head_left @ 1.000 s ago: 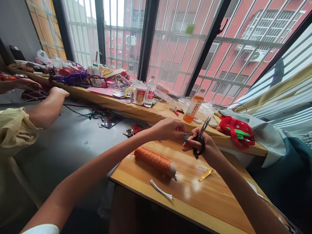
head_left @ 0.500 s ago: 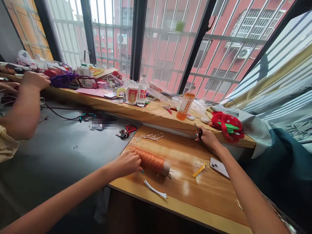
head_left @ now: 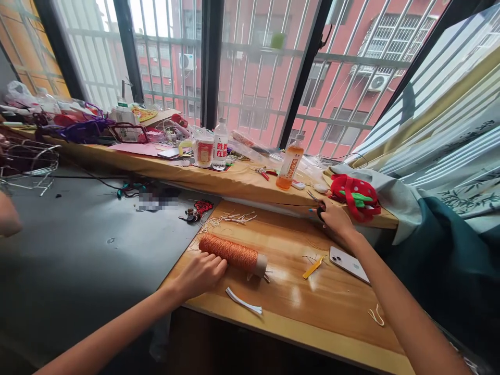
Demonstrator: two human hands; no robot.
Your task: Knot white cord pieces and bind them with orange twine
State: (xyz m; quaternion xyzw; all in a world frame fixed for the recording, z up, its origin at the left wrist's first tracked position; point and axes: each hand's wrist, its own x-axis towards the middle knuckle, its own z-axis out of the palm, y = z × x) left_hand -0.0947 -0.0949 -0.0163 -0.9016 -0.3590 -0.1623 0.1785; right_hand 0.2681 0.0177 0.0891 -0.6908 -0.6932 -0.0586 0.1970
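Observation:
My left hand [head_left: 201, 274] rests with curled fingers against the near end of an orange thread spool [head_left: 231, 253] that lies on its side on the wooden table [head_left: 312, 317]. My right hand [head_left: 334, 217] is closed round black scissors [head_left: 317, 207] at the table's far edge, next to a red strawberry pouch [head_left: 354, 196]. A white phone [head_left: 349, 264] lies face down just under my right forearm. A yellow strip [head_left: 313, 267] and a white strip [head_left: 244, 302] lie on the wood near the spool.
An orange drink bottle [head_left: 289, 166], a water bottle [head_left: 220, 144] and a cup [head_left: 204, 151] stand on the cluttered window ledge. Cut thread ends [head_left: 230, 219] lie beyond the spool. A grey table [head_left: 78, 260] sits left, with another person's arm [head_left: 8, 219] at its edge.
My left hand left the scissors hand, dropped to the orange spool and now presses its near end. My right hand carried the scissors to the far table edge. The other person's arm withdrew left.

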